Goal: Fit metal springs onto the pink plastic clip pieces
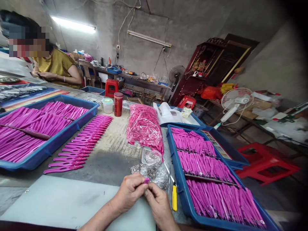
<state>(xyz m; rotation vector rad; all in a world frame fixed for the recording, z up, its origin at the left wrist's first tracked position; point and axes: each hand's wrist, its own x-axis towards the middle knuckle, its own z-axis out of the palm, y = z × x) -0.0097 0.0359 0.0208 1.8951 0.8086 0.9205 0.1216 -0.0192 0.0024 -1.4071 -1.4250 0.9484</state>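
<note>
My left hand (pixel 131 190) is closed around a small magenta plastic piece (pixel 146 180), and only its tip shows above the fingers. Pressed up against it, my right hand (pixel 158 202) is pinched; whatever lies between its fingertips is hidden. Both hands are over the front edge of a pale mat (pixel 72 200). Just beyond them, small metal parts (pixel 152 171) lie in and around a clear plastic bag. A screwdriver with a yellow handle (pixel 174 197) rests to the right of my right hand.
Blue trays of magenta strips stand left (pixel 36 163) and right (pixel 179 184). Between them are a row of magenta handles (pixel 77 144), a bag of pink pieces (pixel 143 125), a red canister (pixel 118 104) and a lidded tub (pixel 107 106). Another person (pixel 57 65) sits far left.
</note>
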